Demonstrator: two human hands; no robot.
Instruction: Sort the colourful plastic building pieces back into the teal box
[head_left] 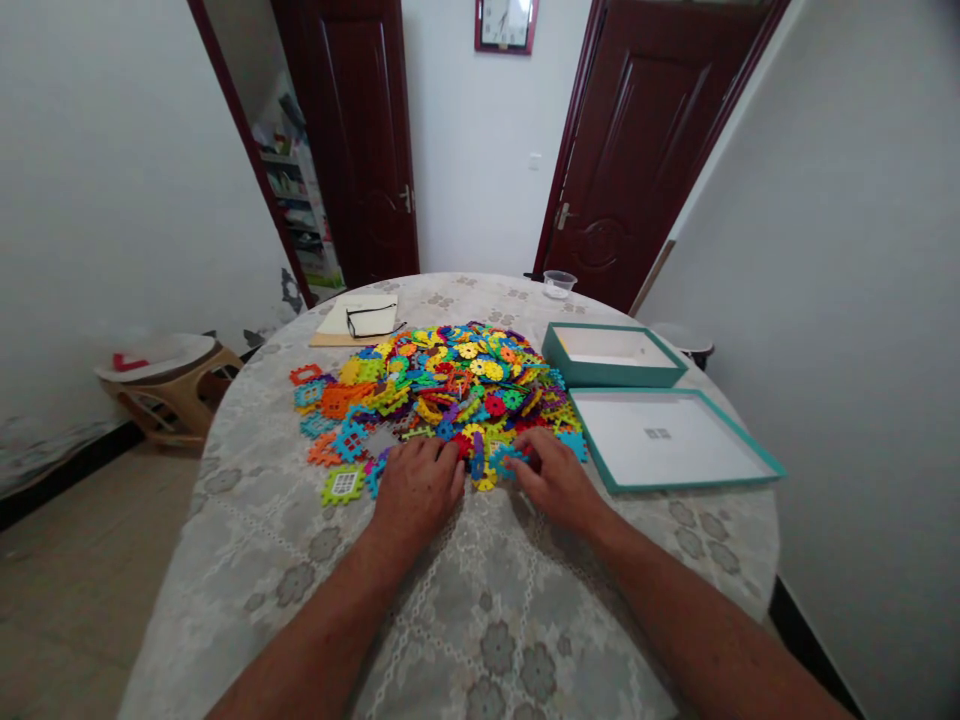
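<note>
A big heap of colourful flat plastic building pieces (442,385) lies in the middle of a round table (465,610) with a pale patterned cloth. My left hand (416,490) rests palm down at the heap's near edge, fingers curled over a few pieces. My right hand (551,475) lies beside it, fingertips bent onto blue and yellow pieces. What either hand holds under the fingers is hidden. A green window-shaped piece (343,485) lies loose to the left of my left hand.
A teal box (611,355) and its flat lid (667,440) lie to the right of the heap. Glasses (371,320) rest on a notebook at the back left, a small clear cup (559,284) at the far edge. A stool (169,385) stands left of the table.
</note>
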